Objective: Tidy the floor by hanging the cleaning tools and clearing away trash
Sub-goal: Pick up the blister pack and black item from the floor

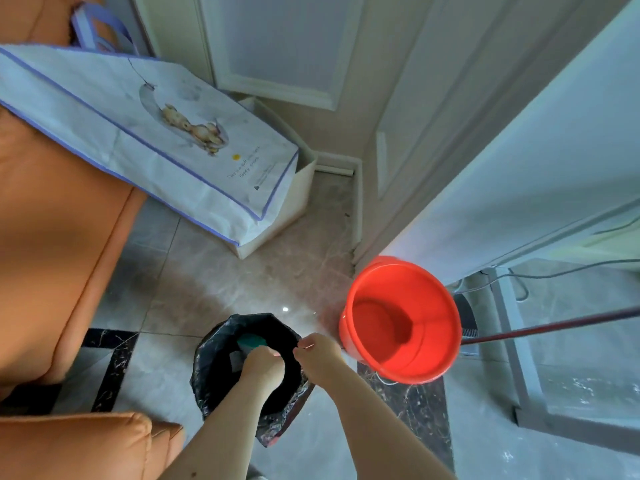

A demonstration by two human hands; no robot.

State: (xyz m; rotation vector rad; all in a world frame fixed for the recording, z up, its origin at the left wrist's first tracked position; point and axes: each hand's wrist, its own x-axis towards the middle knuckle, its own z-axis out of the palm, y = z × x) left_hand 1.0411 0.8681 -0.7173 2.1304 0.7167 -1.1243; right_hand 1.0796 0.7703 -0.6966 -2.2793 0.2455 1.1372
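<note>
A small trash bin (207, 368) lined with a black plastic bag (211, 393) stands on the marble-patterned tile floor (242, 282), low in the middle of the view. Both of the person's bare forearms reach down to it. The left hand (264, 362) is lowered inside the mouth of the bin, its fingers curled downward toward the contents; whether they are gripping anything cannot be told, since the fingertips are hidden by the back of the hand. Just beyond that hand, inside the liner, lie a teal piece of trash (252, 340) and a small pale scrap (237, 360). The right hand (317, 351) is at the bin's right rim, its fingers drawn together and pinching the edge of the black bag there. Just to the right of the bin, close to the right hand but apart from it, stands a bright red plastic bucket (403, 323), upright and open. A dark red pole (554, 325), seemingly the handle of a cleaning tool, slants from behind the bucket's right side out to the right edge of the view; its head is hidden. Behind the bucket rises a pale blue-white panel (519, 168) that looks like a door or a cabinet side, with grey cables (561, 270) trailing on the floor beyond it. At the left is an orange upholstered sofa (52, 237), and a large white tote bag (156, 133) with purple trim and a printed animal picture leans from it onto a cream box (298, 188) on the floor.
</note>
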